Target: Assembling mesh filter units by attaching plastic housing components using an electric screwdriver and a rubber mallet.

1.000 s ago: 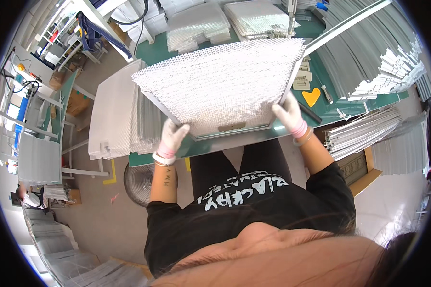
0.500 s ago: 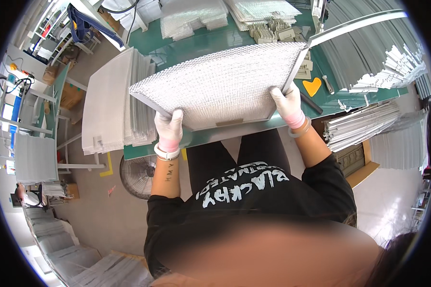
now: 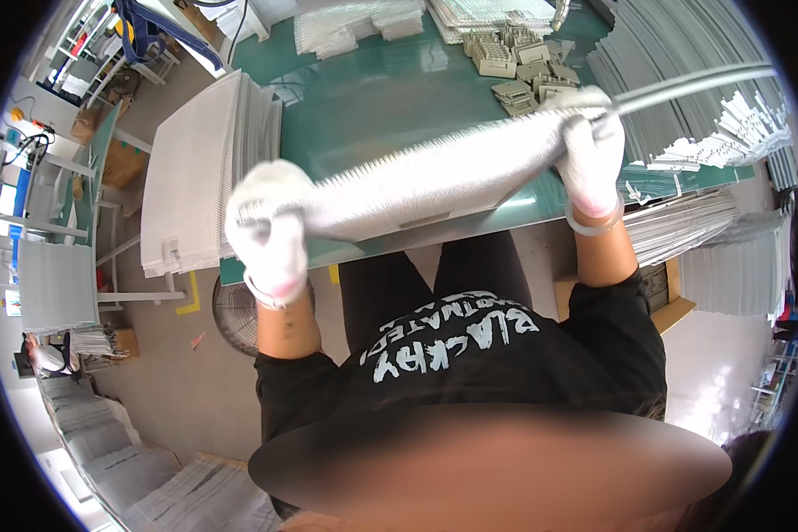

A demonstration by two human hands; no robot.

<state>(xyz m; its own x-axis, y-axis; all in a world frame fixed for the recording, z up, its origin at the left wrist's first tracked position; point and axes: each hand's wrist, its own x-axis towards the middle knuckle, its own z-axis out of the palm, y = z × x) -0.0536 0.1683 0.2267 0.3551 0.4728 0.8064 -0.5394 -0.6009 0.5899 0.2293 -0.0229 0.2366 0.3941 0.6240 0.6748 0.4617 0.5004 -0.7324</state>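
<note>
A silvery wire-mesh filter panel [image 3: 434, 177] is held tilted over the near edge of the green table [image 3: 363, 106]. My left hand [image 3: 270, 226], in a white glove, is closed on its left end. On the right end, my right hand [image 3: 591, 160], also gloved, grips the corner. A long metal frame strip [image 3: 696, 84] sticks out to the right from that corner. Motion smears the mesh and the left glove a little, and my fingers hide both ends of the panel.
A stack of mesh sheets [image 3: 191, 173] stands at the table's left edge. Beige plastic pieces [image 3: 495, 55] lie in a pile behind the panel. More mesh sheets [image 3: 355, 25] lie at the back. Bundled metal strips [image 3: 723, 129] fill the right side. A fan [image 3: 235, 317] stands below.
Both hands have moved outward, the right one also upward. The panel has tipped to a flatter angle, and its mesh face looks narrower. The yellow scraper is now hidden.
</note>
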